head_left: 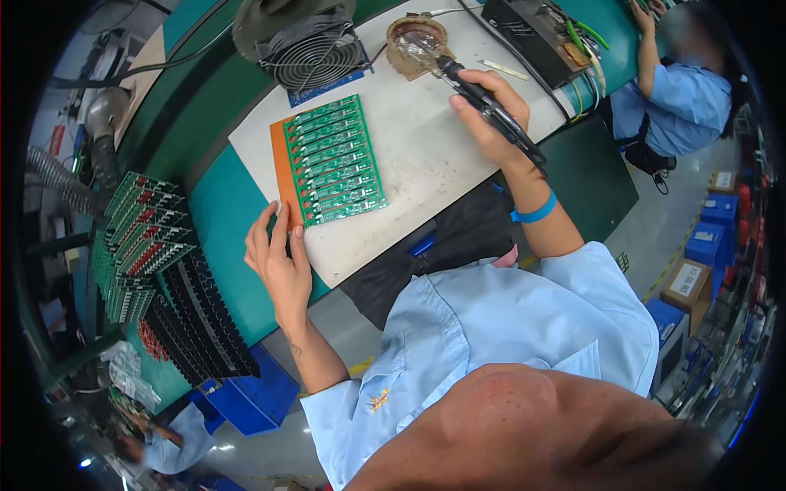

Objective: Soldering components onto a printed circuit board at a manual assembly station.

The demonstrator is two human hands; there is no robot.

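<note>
In my right hand (495, 114) is a soldering iron (509, 129) with a black handle, my fingers closed around it. Its metal end points up and left over a round, brown-stained dish (409, 61) with shiny stuff inside. My left hand (282, 258) has its fingers apart and holds nothing; its fingertips are at the lower corner of an orange board (282, 172). On that orange board lies a green circuit board panel (336, 164) divided into several narrow strips. Both rest on a white sheet (417, 164).
Behind the panel stands a black fan (315, 59) with a wire guard. A dark box (536, 41) with green-handled pliers (588, 33) sits far right. Stacked circuit boards (147, 225) in a black rack (205, 319) are at left. Another person (671, 102) works at right.
</note>
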